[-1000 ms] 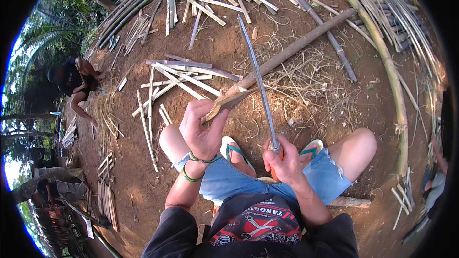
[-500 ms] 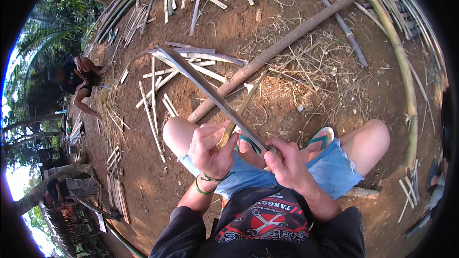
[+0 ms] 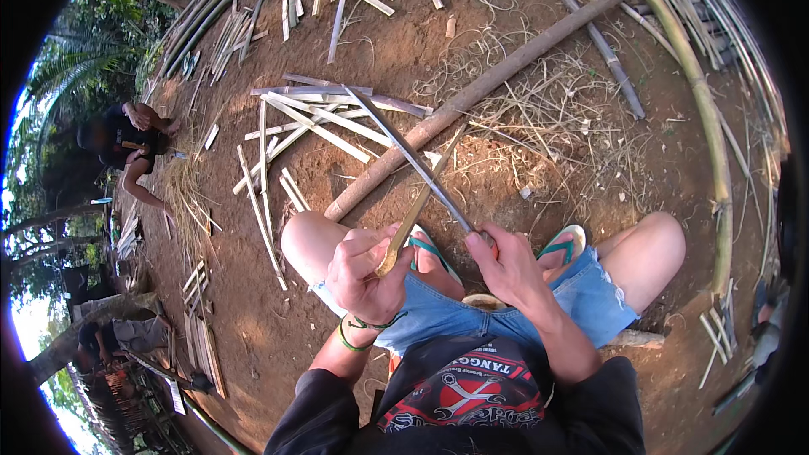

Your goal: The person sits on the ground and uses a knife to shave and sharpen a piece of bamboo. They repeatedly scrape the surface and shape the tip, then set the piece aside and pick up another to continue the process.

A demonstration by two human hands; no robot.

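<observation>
My left hand (image 3: 364, 274) is closed round the near end of a split bamboo strip (image 3: 405, 232), which slants away to the right and narrows toward its far end. Closed on the handle of a machete, my right hand (image 3: 510, 271) keeps the long blade (image 3: 403, 150) pointing far and to the left. Blade and strip cross in front of my hands; whether they touch I cannot tell. Both hands are above my lap as I sit on the ground. My right fingers mostly cover the handle, though a bit of orange shows.
Beyond my knees a thick brown pole (image 3: 506, 72) lies diagonally. Split bamboo pieces (image 3: 320, 122) are piled to its left, pale shavings (image 3: 548, 118) to its right. A long bamboo pole (image 3: 704, 101) lies at the right. Another person (image 3: 131, 139) crouches at the far left.
The machete has swung so its tip is farther right, and its blade has turned about its length. My right hand has moved slightly right; my left still holds the strip.
</observation>
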